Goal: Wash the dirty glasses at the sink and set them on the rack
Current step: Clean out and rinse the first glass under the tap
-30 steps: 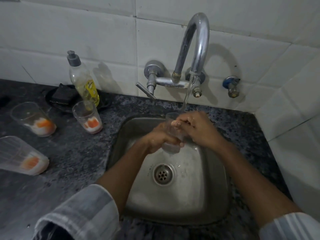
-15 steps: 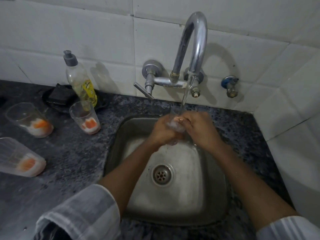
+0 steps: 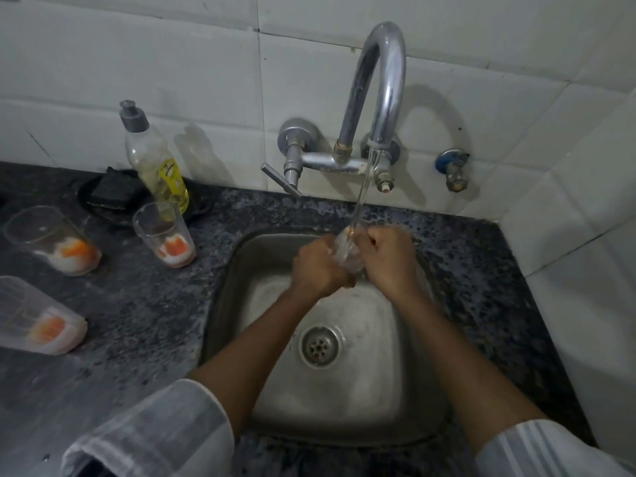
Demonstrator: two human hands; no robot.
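A: Entry, sink station. The glass in hand (image 3: 345, 256) is held over the back of the sink (image 3: 406, 401), under the stream from the tap (image 3: 385, 84). The left hand (image 3: 318, 266) wraps it from the left, fingers curled round the wall. The right hand (image 3: 389, 259) closes on it from the right; whether any of its fingers reach inside the rim I cannot tell, the water blurs that part.

B: Main risk?

A: Slip. Wet glass, wet skin, steel basin just below. If either grip loosens while it is turned under the flow, my judgement is that it drops onto the steel and may chip or crack.

B: Second?

A: Knocking the rim against the spout. The glass sits well below the outlet, but lifting it straight up to drain would bring the two close.

B: And the others?

A: Three dirty glasses wait on the table left of the sink, each with white and orange residue at the bottom. One (image 3: 165, 235) stands nearest the sink's back-left corner, in front of the soap bottle (image 3: 155, 163); a second (image 3: 51, 239) stands further left; a third (image 3: 36, 318) sits at the left edge. A wet arm sweeping across could tip the near one into the bottle.

B: Rack?

A: Not in view. Carrying a dripping glass to an unseen spot is itself a hazard.
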